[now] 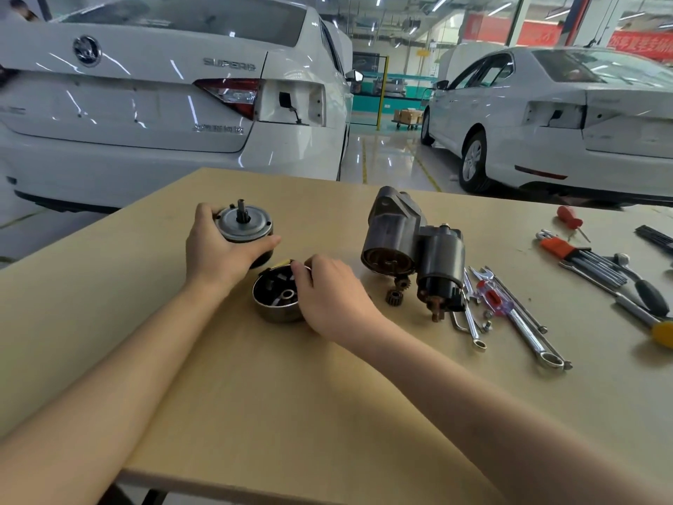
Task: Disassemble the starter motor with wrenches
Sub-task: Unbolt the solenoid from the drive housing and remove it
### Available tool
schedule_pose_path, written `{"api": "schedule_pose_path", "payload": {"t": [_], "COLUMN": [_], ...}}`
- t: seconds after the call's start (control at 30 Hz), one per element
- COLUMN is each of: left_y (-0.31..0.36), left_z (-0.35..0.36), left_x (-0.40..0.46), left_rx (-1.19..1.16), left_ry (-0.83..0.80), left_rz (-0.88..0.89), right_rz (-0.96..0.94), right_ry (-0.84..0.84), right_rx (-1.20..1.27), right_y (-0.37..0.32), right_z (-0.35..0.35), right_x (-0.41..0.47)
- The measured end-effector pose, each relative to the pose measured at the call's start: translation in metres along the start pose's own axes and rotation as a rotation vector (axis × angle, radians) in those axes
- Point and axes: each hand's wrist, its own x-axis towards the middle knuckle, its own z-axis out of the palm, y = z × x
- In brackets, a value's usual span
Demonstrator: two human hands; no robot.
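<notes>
On a pale wooden worktop (255,395) in a glossy-floored garage with two white cars behind, the left hand (215,249) grips the motor body (244,227) mid-worktop, the right hand (327,293) pinches the end cap (273,304) just beside it, wrenches (524,322) lying toward the right edge.

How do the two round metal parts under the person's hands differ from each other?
The round part with the shaft, gripped by the left hand, shows a closed silvery face with a short shaft sticking up. The open cup, which the right hand touches at the rim, is hollow, showing dark pieces and a small ring inside. The cup lies nearer the person. Both are round, metal, and on the table.
</notes>
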Motion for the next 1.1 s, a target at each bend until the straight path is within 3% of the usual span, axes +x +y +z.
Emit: {"api": "schedule_pose_path", "payload": {"t": [0.1, 0.27, 0.43, 0.57, 0.67, 0.8, 0.93, 1.1], "left_y": [0.000, 0.005, 0.004, -0.002, -0.001, 0.023, 0.065, 0.101], "left_z": [-0.003, 0.004, 0.001, -0.005, -0.006, -0.016, -0.020, 0.013], "left_x": [0.001, -0.006, 0.003, 0.006, 0.004, -0.002, -0.030, -0.094], "left_rx": [0.027, 0.184, 0.226, 0.239, 0.165, -0.149, -0.374, -0.345], "left_ry": [-0.063, -0.141, -0.109, -0.094, -0.027, 0.023, -0.068, -0.446], "left_rz": [0.043, 0.258, 0.192, 0.168, 0.144, 0.162, 0.212, 0.364], "right_rz": [-0.069, -0.155, -0.112, -0.122, -0.170, -0.289, -0.218, -0.018], "right_ry": [0.053, 0.250, 0.374, 0.381, 0.355, 0.408, 0.266, -0.018], "right_rx": [-0.114, -0.015, 0.310, 0.355, 0.295, 0.258, 0.623, 0.988], "right_y": [0.003, 0.030, 0.054, 0.055, 0.053, 0.049, 0.046, 0.048], "right_z": [-0.013, -0.048, -0.063, -0.067, -0.062, -0.060, -0.067, -0.080], "right_x": [-0.007, -0.023, -0.039, -0.040, -0.043, -0.044, -0.042, -0.038]}}
